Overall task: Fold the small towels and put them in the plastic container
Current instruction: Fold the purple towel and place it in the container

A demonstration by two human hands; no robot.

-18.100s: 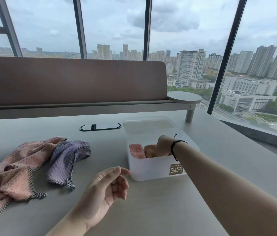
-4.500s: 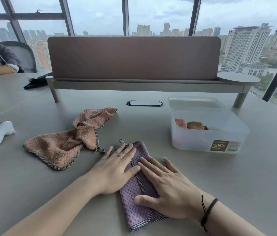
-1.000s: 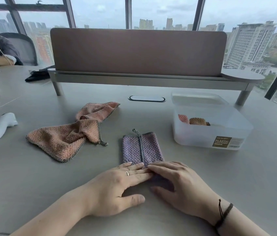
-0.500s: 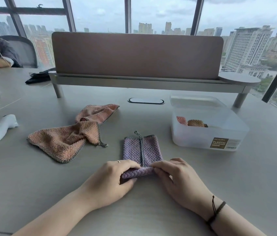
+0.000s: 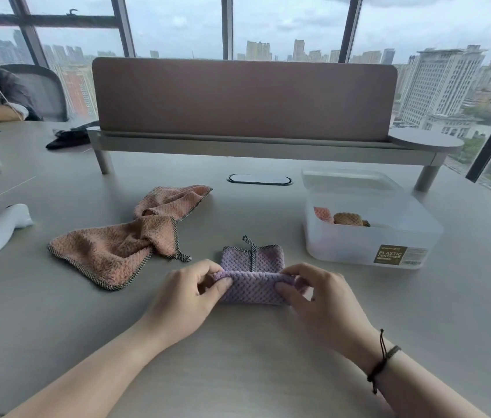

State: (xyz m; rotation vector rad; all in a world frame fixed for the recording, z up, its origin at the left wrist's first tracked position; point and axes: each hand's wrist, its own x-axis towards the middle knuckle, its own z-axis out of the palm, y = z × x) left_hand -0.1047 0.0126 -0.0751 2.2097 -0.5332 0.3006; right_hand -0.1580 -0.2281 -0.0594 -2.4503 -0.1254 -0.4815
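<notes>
Your left hand [image 5: 188, 292] and right hand [image 5: 318, 300] each pinch one end of the folded purple waffle-weave towel [image 5: 253, 279] on the grey tabletop [image 5: 268, 357].

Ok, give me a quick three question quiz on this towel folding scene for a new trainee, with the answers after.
1. True or false: both hands grip the purple towel.
2. Which towel lies unfolded on the table? A. the pink towel B. a green towel C. a white towel
3. Fill in: the folded towels already put away sit in the ____.

Key:
1. True: the left hand and right hand pinch its rolled near edge.
2. A.
3. plastic container.
</notes>
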